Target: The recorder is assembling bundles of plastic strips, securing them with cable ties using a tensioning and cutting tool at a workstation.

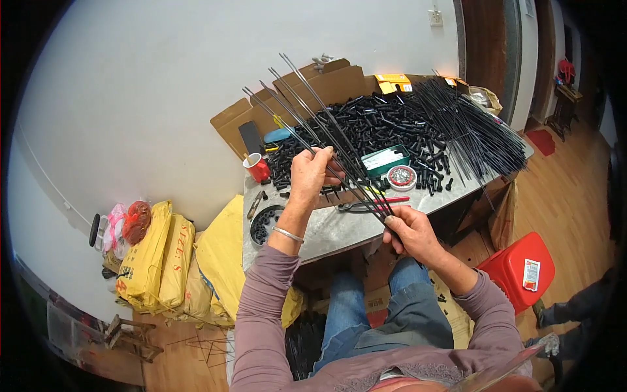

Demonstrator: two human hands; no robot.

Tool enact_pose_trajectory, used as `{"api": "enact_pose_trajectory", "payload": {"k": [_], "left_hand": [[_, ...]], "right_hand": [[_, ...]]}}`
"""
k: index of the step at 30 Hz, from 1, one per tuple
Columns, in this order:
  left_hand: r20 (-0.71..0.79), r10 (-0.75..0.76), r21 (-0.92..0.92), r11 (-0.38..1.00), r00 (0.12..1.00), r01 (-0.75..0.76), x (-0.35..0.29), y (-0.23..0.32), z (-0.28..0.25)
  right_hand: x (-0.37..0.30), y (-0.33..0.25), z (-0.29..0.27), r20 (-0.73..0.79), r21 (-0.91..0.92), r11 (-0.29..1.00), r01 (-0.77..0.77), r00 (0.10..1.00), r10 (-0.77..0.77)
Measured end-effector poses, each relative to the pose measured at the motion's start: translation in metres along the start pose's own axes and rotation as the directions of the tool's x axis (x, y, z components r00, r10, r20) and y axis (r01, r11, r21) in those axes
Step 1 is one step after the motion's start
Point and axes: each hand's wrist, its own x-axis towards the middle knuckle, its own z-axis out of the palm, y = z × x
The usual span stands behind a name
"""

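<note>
Several long thin black rods (382, 208) slant across the table in front of me, their far ends fanned out toward the wall. My right hand (413, 234) is closed around their near ends, above my lap. Higher up, my left hand (313, 173) pinches the rods between thumb and fingers. Behind the rods spreads a big heap of short black cylindrical parts (382, 117). Pliers with red handles (388, 200) lie on the table just beyond my right hand. Near them stand a round tub of small silvery pieces (401, 178) and a green box with white strips (385, 160).
A thick pile of black rods (483, 137) covers the table's right end. To the left are a red mug (258, 170) and a round dark dish (256, 230) of small parts. Yellow sacks (147, 261) line the wall; a red bin (513, 268) and another person's leg (571, 313) are at right.
</note>
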Motion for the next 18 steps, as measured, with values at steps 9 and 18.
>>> {"api": "enact_pose_trajectory", "payload": {"k": [9,18], "left_hand": [[-0.048,0.057,0.060,0.997,0.997,-0.054,-0.003,-0.002,0.002],[-0.125,0.088,-0.321,0.939,0.988,-0.124,-0.003,-0.006,0.015]], "right_hand": [[-0.002,-0.003,0.000,-0.015,-0.064,0.998,0.015,1.000,-0.016],[0.004,-0.011,-0.004,-0.017,-0.017,1.000,-0.010,1.000,0.010]]}}
